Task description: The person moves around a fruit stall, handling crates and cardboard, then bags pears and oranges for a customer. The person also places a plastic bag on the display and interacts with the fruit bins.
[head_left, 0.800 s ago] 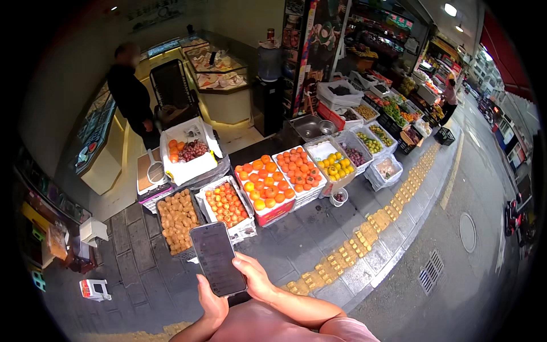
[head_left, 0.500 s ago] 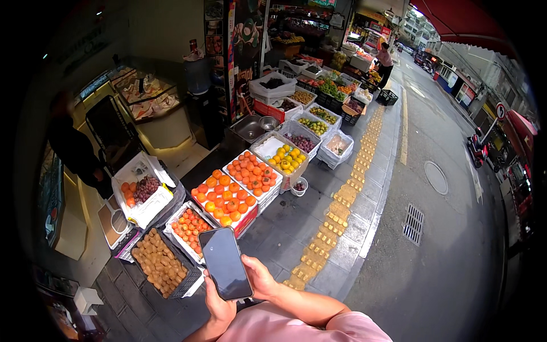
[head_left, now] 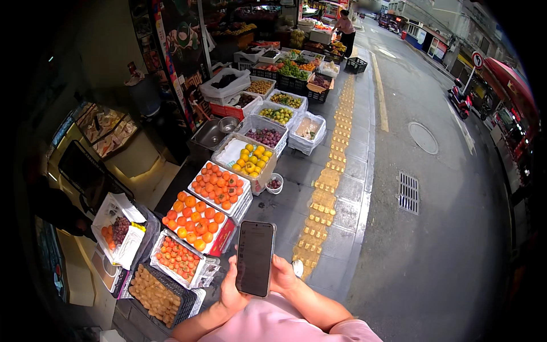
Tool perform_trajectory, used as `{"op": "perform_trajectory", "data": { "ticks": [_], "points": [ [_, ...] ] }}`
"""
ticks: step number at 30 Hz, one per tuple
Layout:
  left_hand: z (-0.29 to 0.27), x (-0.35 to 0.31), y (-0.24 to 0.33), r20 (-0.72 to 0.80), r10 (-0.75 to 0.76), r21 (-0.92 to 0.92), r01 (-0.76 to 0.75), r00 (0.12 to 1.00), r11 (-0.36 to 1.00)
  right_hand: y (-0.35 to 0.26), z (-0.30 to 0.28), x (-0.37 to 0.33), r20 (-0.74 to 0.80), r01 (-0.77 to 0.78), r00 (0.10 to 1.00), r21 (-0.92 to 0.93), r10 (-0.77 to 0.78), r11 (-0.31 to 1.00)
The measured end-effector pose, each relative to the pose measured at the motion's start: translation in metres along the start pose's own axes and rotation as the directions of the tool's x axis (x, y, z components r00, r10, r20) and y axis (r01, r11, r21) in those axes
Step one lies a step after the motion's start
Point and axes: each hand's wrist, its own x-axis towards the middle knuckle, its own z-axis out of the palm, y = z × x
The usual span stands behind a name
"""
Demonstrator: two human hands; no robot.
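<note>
A smartphone [head_left: 255,259] stands nearly upright in front of my pink top, its dim screen facing me with faint lines on it. My left hand [head_left: 232,292] is closed round its lower left side. On the opposite edge, my right hand [head_left: 283,277] grips it with the thumb along the side. Fingers behind the phone are hidden. Just beyond my left hand are a box of small reddish fruit [head_left: 178,259], a box of larger orange fruit [head_left: 196,219] and a black crate of brown, lumpy produce [head_left: 154,296].
Fruit boxes line the shopfront on the left, including yellow fruit [head_left: 252,160] and a small white bucket [head_left: 274,184]. Yellow tactile paving [head_left: 322,208] runs along the sidewalk beside the road [head_left: 393,251]. A person [head_left: 345,31] stands far ahead near a black crate [head_left: 356,65].
My view has swung toward the road, so the stalls sit farther left. The phone is straighter, and faint content now shows on its screen. Both hands still hold it.
</note>
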Motion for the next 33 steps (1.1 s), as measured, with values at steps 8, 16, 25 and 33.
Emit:
{"op": "perform_trajectory", "data": {
  "ticks": [8,16,25,33],
  "points": [
    [0.101,0.194,-0.066,0.179,-0.238,-0.066,0.253,0.955,0.965,-0.229,-0.055,0.006,-0.033,0.09,0.995,-0.067,-0.093,0.994],
    [0.177,0.41,-0.105,0.313,-0.453,-0.064,0.494,0.835,0.867,-0.415,-0.144,0.053,-0.224,0.245,0.934,-0.161,-0.277,0.956],
    [0.248,0.735,-0.139,0.411,-0.624,-0.047,0.699,0.665,0.714,-0.692,-0.234,0.192,-0.52,0.352,0.729,-0.273,-0.445,0.895],
    [0.249,1.027,-0.201,0.011,-0.61,0.921,0.229,0.792,0.314,-0.927,-0.506,0.143,-0.836,-0.746,0.299,-0.505,-0.46,0.434]
  ]
}}
